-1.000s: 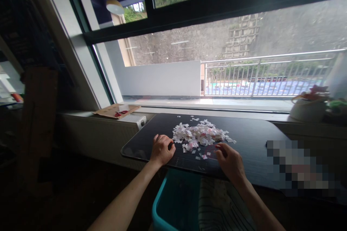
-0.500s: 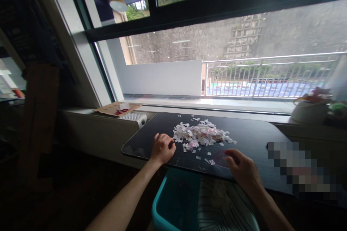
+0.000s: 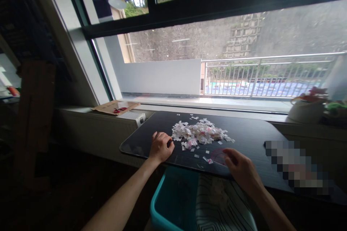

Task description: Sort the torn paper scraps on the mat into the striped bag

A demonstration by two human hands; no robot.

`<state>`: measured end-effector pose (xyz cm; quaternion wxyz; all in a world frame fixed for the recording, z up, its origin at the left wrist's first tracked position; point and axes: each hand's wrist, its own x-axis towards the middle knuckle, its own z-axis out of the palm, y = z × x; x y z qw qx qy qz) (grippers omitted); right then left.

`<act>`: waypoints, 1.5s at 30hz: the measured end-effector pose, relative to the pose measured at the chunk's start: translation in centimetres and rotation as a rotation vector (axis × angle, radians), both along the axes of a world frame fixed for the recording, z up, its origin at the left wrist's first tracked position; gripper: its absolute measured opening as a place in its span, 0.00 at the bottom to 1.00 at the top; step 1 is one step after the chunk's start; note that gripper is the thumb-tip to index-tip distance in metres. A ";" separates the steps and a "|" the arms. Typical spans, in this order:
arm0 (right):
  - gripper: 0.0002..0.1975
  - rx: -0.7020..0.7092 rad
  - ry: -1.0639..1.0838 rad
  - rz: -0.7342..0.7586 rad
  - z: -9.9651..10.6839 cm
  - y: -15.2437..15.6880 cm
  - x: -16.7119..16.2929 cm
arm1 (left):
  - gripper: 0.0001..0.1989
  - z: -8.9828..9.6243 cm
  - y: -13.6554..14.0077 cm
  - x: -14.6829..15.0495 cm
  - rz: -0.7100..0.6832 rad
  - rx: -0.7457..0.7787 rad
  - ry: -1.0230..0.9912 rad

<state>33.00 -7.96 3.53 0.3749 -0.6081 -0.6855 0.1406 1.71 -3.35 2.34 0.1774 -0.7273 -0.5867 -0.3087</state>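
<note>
A heap of small white paper pieces, some with pink marks, lies on the dark table. My left hand rests at the table's near edge, left of the heap. Its fingers are curled in, and whatever they hold, if anything, is hidden. My right hand is at the near right, thumb and forefinger closed at the edge of a see-through item with thin pink curved lines. I cannot tell exactly what that item is. Several loose paper pieces lie between my hands.
Below the table edge stands a teal bin beside a striped cloth. Red-handled scissors lie on brown cardboard on the sill at left. A white pot stands right. A blurred-out object lies at the table's right.
The view has shifted slightly. My right thumb and forefinger look closer together at the pink-lined item. The left hand stays in place, with the gap between its thumb and forefinger smaller.
</note>
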 end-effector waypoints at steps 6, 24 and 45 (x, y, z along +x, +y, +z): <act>0.17 0.000 -0.035 -0.098 -0.1 -0.8 1.6 | 0.05 0.0 0.1 0.1 -0.006 -0.010 0.001; 0.15 0.058 0.078 0.189 -2.4 -0.4 2.7 | 0.04 0.0 0.1 0.0 0.000 -0.003 0.006; 0.13 0.069 0.094 0.268 -2.2 -0.3 2.8 | 0.05 0.2 0.0 0.2 -0.014 -0.003 -0.003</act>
